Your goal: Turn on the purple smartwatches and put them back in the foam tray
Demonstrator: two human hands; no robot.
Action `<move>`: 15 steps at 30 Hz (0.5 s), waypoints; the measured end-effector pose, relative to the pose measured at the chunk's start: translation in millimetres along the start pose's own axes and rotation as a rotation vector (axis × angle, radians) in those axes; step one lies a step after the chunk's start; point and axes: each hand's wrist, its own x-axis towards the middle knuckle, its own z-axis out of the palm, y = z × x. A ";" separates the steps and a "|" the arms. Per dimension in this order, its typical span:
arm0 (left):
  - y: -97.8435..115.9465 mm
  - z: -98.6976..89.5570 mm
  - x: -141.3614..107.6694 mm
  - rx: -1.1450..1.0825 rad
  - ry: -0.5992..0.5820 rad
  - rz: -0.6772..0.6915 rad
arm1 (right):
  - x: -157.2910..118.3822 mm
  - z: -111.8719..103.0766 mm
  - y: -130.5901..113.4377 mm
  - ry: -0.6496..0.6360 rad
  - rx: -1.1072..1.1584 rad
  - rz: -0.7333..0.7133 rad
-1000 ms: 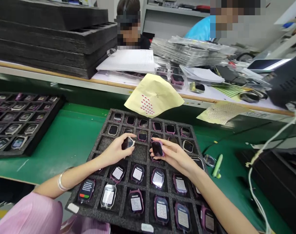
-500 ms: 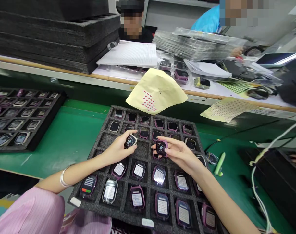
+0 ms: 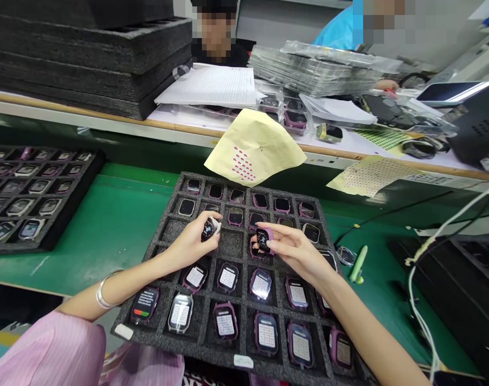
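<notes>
My left hand (image 3: 196,236) grips a silver-cased smartwatch (image 3: 209,229) without a strap, its dark screen lit with a watch face. In my right hand (image 3: 293,244) is a purple-cased smartwatch (image 3: 264,239), also lit, pinched between thumb and fingers. Both are held above a black foam tray (image 3: 232,244) divided into square compartments. Near rows hold several watch bodies showing white keypad-like screens, such as a purple one (image 3: 225,321). One watch (image 3: 145,305) at the front left shows text with a red and green bar. Far rows hold watches with dark screens.
A second foam tray of watches (image 3: 35,201) lies at left on the green table (image 3: 95,214). Stacked black foam trays (image 3: 148,64), papers (image 3: 212,86) and bagged parts (image 3: 309,69) crowd the shelf. Yellow sheets (image 3: 254,147) hang from its edge. A green tool (image 3: 359,264) and a white cable (image 3: 417,300) are at right.
Both hands tilt their watches slightly, turning the screens a little sideways. The whole view has shifted a little. Both watches remain held.
</notes>
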 end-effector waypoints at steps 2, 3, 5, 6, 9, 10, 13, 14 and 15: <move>1.0 -0.6 0.2 -0.009 0.014 0.010 | -1.1 0.5 -0.7 0.000 -0.009 0.007; 1.5 -0.7 0.2 -0.015 0.009 0.011 | -1.6 0.4 -1.1 0.000 -0.012 0.009; 2.1 -0.5 -0.1 -0.030 -0.006 0.004 | -2.2 -0.4 -2.0 0.002 -0.012 0.004; 2.2 -0.3 -0.3 -0.039 -0.004 0.000 | -2.4 -1.0 -2.5 0.002 -0.010 0.001; 1.3 0.6 -1.1 -0.052 0.012 -0.016 | -3.7 -1.9 -3.7 0.004 -0.016 -0.017; 0.7 0.9 -1.3 -0.055 0.009 -0.020 | -4.6 -1.7 -4.2 0.009 -0.018 -0.023; -0.8 2.0 -1.3 -0.083 0.003 -0.014 | -8.3 0.7 -5.7 0.035 -0.014 -0.035; -1.2 2.4 -1.1 -0.096 0.010 -0.004 | -9.4 1.7 -6.1 0.040 -0.013 -0.035; -1.4 2.8 -0.9 -0.105 0.017 0.006 | -10.1 2.5 -6.5 0.044 -0.013 -0.036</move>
